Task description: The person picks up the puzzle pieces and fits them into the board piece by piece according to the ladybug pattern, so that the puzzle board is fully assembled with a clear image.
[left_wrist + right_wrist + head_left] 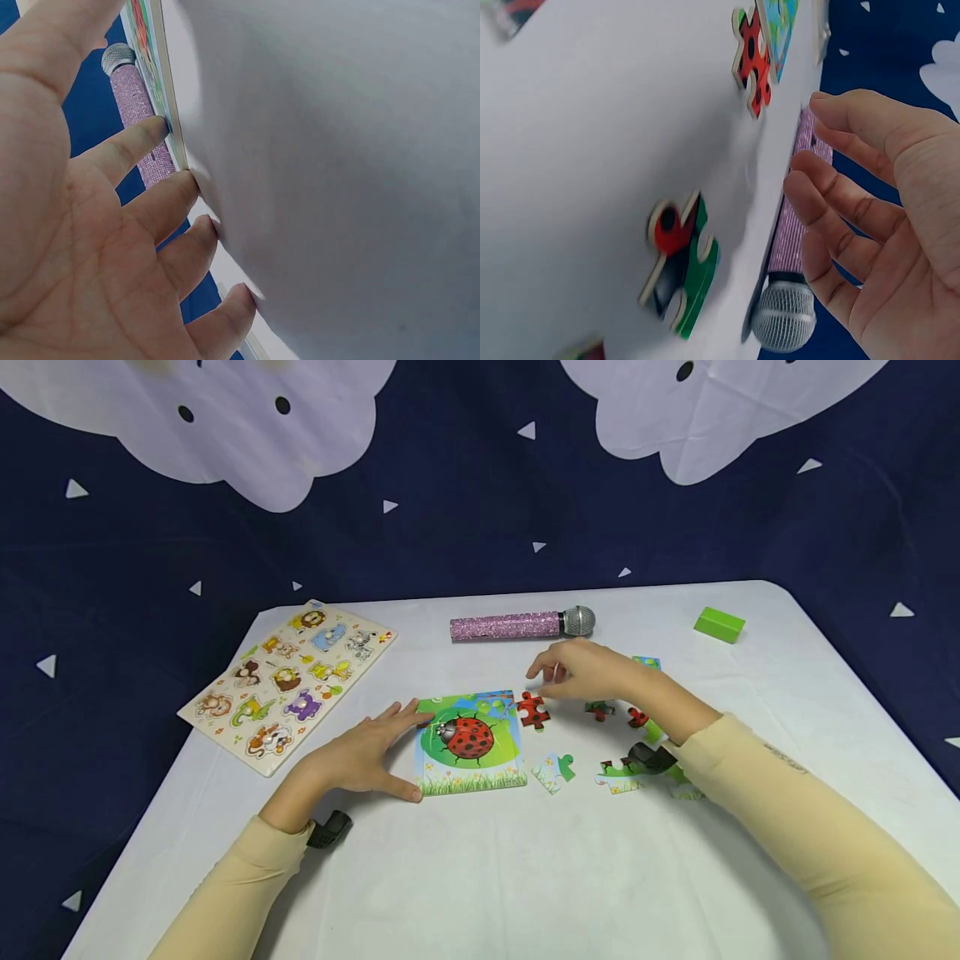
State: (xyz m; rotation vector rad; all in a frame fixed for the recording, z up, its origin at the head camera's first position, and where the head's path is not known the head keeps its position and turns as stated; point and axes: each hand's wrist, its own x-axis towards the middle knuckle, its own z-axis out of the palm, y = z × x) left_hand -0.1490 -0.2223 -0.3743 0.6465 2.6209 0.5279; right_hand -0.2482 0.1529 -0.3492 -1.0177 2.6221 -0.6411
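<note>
On white table point(465, 877), head view: ladybug board point(467, 739) lies flat, left hand point(367, 750) spread unclenched at its left edge, index fingertip and thumb touching. Right hand point(581, 668) released, near red spotted piece point(534, 712) just right of board. Pink microphone point(506, 626) behind.

Left wrist view: fingers extended toward board's edge.

Right wrist view: fingers loosely bent, nothing grasped; black, red and green piece point(679, 262) near microphone's head.

Head view looks forward-down; 2 close wrist views share the pink microphone point(522, 625).
</note>
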